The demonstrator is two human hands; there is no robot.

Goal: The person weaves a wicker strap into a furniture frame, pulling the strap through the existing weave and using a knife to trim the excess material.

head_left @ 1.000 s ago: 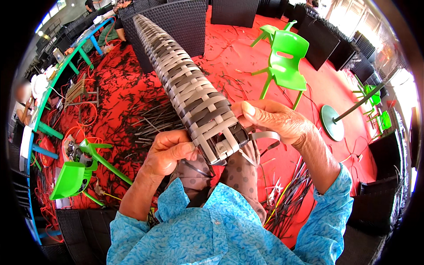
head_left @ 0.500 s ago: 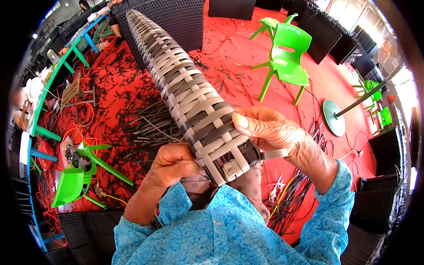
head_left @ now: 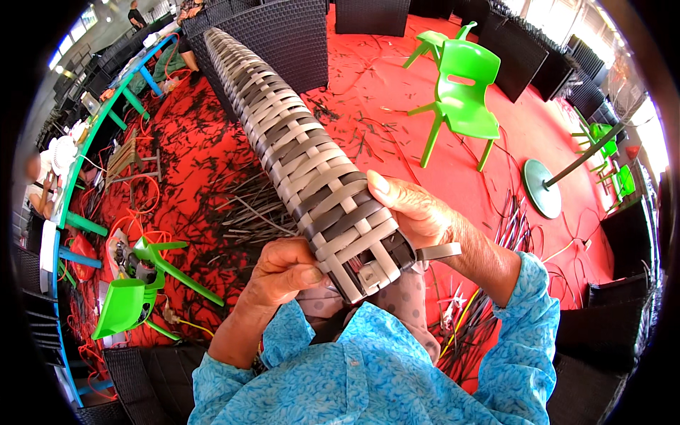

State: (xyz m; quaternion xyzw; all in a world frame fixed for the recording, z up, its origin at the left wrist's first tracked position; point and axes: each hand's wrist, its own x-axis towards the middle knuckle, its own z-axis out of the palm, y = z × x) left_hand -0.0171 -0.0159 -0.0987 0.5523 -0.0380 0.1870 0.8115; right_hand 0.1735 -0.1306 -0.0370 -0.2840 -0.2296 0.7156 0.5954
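Observation:
A long box-shaped piece woven from flat grey and brown plastic rattan strips (head_left: 319, 180) slants from my lap toward the far left. Its near end shows an open frame with a pale strip folded over it, and a loose strip end (head_left: 440, 251) juts out at the right. My right hand (head_left: 418, 212) grips the right side close to that end, thumb on top, other fingers mostly hidden beneath. At the lower left edge, my left hand (head_left: 283, 273) is closed with thumb and bent fingers against the weave; whether it also pinches a strip end is hidden.
Dark strips (head_left: 258, 205) litter the red floor, with another bundle (head_left: 506, 262) by my right arm. A green chair (head_left: 464, 99) stands ahead; another green chair (head_left: 131, 301) with tools lies left. A round-based pole (head_left: 542, 188) stands right. People sit near the long table (head_left: 106, 113).
My right thumb has shifted slightly up the weave, away from the near end. The left hand keeps its place at the edge. The whole view has shifted a little.

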